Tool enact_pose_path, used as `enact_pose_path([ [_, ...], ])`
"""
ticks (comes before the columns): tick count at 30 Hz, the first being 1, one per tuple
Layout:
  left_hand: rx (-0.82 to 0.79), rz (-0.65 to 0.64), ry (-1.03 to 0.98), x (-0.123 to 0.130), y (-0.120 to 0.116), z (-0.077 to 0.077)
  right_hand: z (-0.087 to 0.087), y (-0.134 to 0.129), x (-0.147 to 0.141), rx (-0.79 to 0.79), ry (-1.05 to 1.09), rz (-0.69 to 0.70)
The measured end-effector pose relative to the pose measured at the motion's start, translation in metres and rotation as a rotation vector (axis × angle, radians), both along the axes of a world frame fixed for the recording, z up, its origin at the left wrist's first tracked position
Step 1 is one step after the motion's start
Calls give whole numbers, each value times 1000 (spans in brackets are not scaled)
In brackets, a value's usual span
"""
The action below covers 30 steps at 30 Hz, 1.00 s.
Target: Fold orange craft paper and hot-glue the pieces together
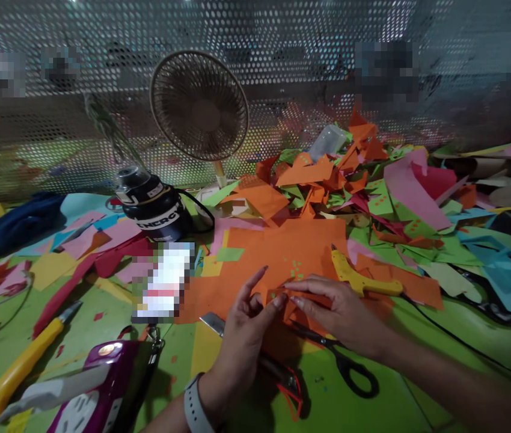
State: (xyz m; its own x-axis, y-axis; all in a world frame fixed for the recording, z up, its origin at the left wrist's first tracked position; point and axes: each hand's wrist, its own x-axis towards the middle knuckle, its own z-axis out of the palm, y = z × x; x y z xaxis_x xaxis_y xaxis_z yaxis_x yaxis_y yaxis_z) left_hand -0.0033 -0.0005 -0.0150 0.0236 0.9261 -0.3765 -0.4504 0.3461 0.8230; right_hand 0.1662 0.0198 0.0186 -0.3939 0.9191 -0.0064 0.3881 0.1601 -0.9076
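Low over an orange paper sheet (pixel 309 246), my left hand (pixel 246 331) and my right hand (pixel 336 307) meet at a small folded orange paper piece (pixel 269 294). The left thumb presses on it while the index finger points up. My right fingertips pinch its other side; part of the piece is hidden by the fingers. Small green paper bits (pixel 297 269) lie just beyond. Beneath the hands are black-handled scissors (pixel 343 358) and a utility knife (pixel 213 323), partly covered by the left hand. A yellow glue gun (pixel 364 276) rests right of my right hand.
A phone (pixel 165 282), a purple power strip (pixel 106 367) and a yellow-handled knife (pixel 25 361) lie to the left. Behind stand a dark bottle (pixel 151 204) and a fan (pixel 199 105). Paper scraps (pixel 314 174) pile up at the back. The glue gun's cord (pixel 467 352) runs right.
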Motion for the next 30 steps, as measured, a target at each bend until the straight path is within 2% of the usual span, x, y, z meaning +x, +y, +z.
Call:
enact_pose_path([
  [4, 29, -27, -55, -1, 0, 5, -2, 5, 4, -52, 67, -32],
  [8, -15, 35, -141, -4, 0, 7, -5, 11, 8, -107, 126, -94],
  [12, -71, 82, -124, -5, 1, 5, -6, 14, 11, -99, 134, -133],
  [17, -103, -80, -97, -4, 0, 2, -6, 12, 6, -97, 110, -138],
  [20, -122, -86, -78, -4, -1, 2, 5, 14, 10, -36, 52, -127],
  [23, -137, 27, -53, -5, -1, 4, 26, 19, 35, 150, -143, -168],
  [26, -141, 133, -42, -6, 1, 4, 39, 17, 76, 337, -533, -115],
  [28, -133, 162, -58, -7, 3, 2, 33, 11, 100, 370, -781, -5],
  [30, -127, 167, -76, -8, 6, 0, 18, 4, 113, 345, -978, 28],
])
